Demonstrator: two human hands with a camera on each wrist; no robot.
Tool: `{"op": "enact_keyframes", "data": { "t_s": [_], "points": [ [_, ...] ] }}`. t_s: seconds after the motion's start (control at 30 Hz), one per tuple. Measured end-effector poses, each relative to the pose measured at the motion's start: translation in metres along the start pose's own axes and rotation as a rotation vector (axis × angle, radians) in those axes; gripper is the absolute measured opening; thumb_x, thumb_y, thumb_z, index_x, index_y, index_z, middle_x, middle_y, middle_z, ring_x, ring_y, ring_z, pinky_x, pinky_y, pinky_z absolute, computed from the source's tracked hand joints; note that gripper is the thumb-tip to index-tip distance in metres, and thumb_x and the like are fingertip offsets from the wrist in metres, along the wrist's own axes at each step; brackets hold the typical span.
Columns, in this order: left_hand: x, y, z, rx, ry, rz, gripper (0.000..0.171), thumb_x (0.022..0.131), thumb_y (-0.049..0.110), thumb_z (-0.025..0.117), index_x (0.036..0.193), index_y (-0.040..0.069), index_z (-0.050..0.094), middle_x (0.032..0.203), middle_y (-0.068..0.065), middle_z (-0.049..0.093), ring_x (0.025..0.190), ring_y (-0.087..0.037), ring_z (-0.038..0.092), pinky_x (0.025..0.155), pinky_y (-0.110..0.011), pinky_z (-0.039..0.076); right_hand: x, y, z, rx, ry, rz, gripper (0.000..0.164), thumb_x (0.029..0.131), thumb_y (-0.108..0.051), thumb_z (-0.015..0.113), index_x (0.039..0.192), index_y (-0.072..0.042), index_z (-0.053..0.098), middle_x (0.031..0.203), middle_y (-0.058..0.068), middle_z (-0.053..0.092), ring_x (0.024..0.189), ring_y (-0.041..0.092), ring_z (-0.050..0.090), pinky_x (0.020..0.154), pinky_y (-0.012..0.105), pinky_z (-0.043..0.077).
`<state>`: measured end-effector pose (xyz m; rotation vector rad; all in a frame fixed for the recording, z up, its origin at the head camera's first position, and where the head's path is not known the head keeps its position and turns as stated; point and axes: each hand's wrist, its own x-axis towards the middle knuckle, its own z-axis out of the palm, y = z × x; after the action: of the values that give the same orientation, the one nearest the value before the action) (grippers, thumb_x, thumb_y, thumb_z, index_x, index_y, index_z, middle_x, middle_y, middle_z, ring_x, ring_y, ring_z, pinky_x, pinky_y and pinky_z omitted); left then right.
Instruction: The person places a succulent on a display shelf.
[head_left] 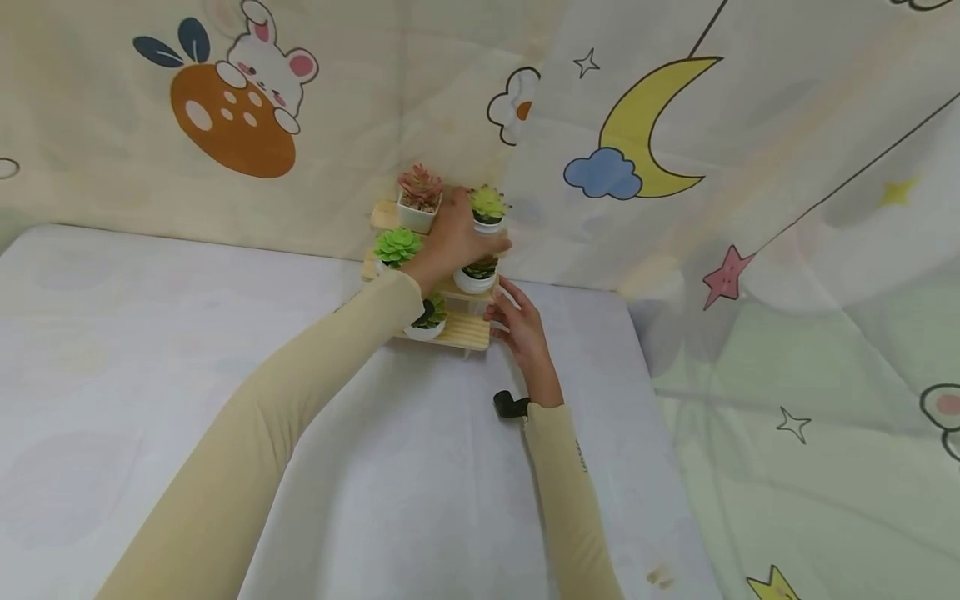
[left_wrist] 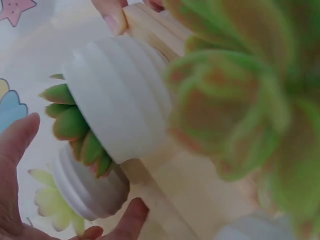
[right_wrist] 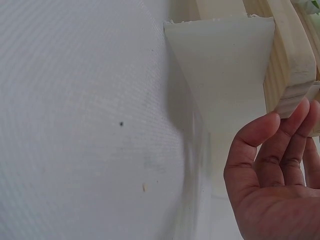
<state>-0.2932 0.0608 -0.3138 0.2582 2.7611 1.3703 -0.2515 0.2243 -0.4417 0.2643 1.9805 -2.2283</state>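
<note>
In the head view my left hand [head_left: 453, 237] reaches over a small tiered wooden stand [head_left: 467, 332]. Its fingers are spread around a white pot with a yellow-green succulent [head_left: 489, 202]; the left wrist view shows the thumb apart from that pot [left_wrist: 90, 185]. Just below the hand sits a ribbed white pot [left_wrist: 120, 95] with a dark green, red-edged succulent [left_wrist: 70, 120]. My right hand [head_left: 521, 325] holds the right end of the middle board, fingertips at its corner [right_wrist: 295, 95] in the right wrist view.
A square pot with a pink succulent [head_left: 420, 187] stands on the top tier, left. Below are a bright green succulent [head_left: 397, 246] and a potted succulent on the bottom tier [head_left: 425, 331]. A printed cloth [head_left: 352, 125] hangs behind the white-covered table [head_left: 420, 483].
</note>
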Motion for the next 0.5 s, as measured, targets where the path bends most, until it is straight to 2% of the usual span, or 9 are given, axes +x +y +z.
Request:
{"op": "enact_keyframes", "data": {
  "t_s": [0.3,0.5],
  "points": [
    [-0.023,-0.002,-0.009,-0.037,0.007,0.096,0.096,0.074,0.041,0.075,0.143,0.005,0.018,0.136,-0.014,0.040,0.125,-0.026,0.043,0.103,-0.038,0.038,-0.003,-0.002,0.002,0.004,0.002,0.013,0.040,0.089,-0.036,0.061,0.128,-0.031,0.054,0.079,-0.002,0.062,0.075,0.011,0.063,0.061,0.028,0.049],
    [-0.041,-0.005,-0.014,-0.025,-0.017,0.148,0.101,0.074,0.040,0.076,0.147,0.007,0.014,0.144,-0.013,0.033,0.133,-0.027,0.035,0.107,-0.041,0.033,-0.005,-0.003,0.002,0.013,0.008,0.026,0.042,0.088,-0.037,0.062,0.129,-0.031,0.054,0.079,-0.002,0.062,0.074,0.010,0.063,0.062,0.029,0.049]
  ]
}}
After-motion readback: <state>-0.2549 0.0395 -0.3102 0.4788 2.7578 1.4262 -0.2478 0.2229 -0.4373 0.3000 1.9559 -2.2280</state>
